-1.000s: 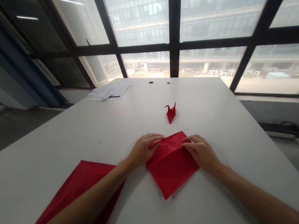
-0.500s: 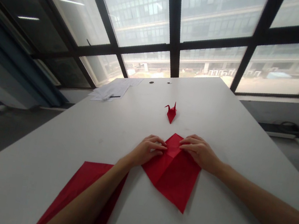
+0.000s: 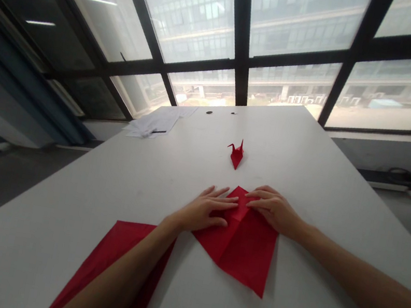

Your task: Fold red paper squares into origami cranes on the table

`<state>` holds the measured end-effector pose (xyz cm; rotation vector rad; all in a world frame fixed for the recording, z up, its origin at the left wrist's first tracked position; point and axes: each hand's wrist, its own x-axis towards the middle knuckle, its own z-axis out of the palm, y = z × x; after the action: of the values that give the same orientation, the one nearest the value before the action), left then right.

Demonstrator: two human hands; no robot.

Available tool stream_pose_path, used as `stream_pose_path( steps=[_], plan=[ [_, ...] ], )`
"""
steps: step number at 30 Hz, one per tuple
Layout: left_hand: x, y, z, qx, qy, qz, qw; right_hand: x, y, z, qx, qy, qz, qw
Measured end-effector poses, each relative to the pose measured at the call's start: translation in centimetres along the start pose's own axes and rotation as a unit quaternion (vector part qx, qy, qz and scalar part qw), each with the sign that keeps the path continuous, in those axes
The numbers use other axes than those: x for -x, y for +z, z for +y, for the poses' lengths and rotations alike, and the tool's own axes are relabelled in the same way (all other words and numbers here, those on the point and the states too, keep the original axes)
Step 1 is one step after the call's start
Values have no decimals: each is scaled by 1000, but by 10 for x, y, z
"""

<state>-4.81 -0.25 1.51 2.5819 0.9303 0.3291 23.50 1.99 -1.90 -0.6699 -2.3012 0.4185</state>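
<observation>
A creased sheet of red origami paper point(image 3: 246, 250) lies in front of me, its near corner pointing down and to the right. My left hand point(image 3: 206, 212) rests on the left side of the sheet, fingers stretched out and spread, thumb apart. On the upper right edge, my right hand point(image 3: 273, 210) has its bent fingers closed on the paper; its thumb is mostly hidden. Beyond the sheet stands a small folded red paper crane point(image 3: 236, 156), touched by neither hand. Under my left forearm is more red paper point(image 3: 114, 249), partly covered by the arm.
The white table point(image 3: 320, 194) reaches to the windows. White papers point(image 3: 159, 120) with a dark pen point(image 3: 159, 131) on them lie at its far left. Two small dark round spots show near the far edge. A blue curtain point(image 3: 17, 75) hangs at the left.
My left hand has gone from pinching the paper's edge to lying spread on it, a little to the right. The sheet's near corner has shifted slightly right. My right hand stays almost in place.
</observation>
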Motion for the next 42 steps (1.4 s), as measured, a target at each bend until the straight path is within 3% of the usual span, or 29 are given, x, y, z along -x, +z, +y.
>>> stream_pose_path(
  steps=[13,29,42],
  plan=[
    [-3,13,-19,39,-11,53,998,0,-1,2,17,-12,3,1000],
    [-7,8,-6,126,39,106,986,0,-1,0,-13,-22,-1,1000],
    [-8,8,8,201,17,211,956,-2,-1,-2,-76,-14,98,992]
  ],
)
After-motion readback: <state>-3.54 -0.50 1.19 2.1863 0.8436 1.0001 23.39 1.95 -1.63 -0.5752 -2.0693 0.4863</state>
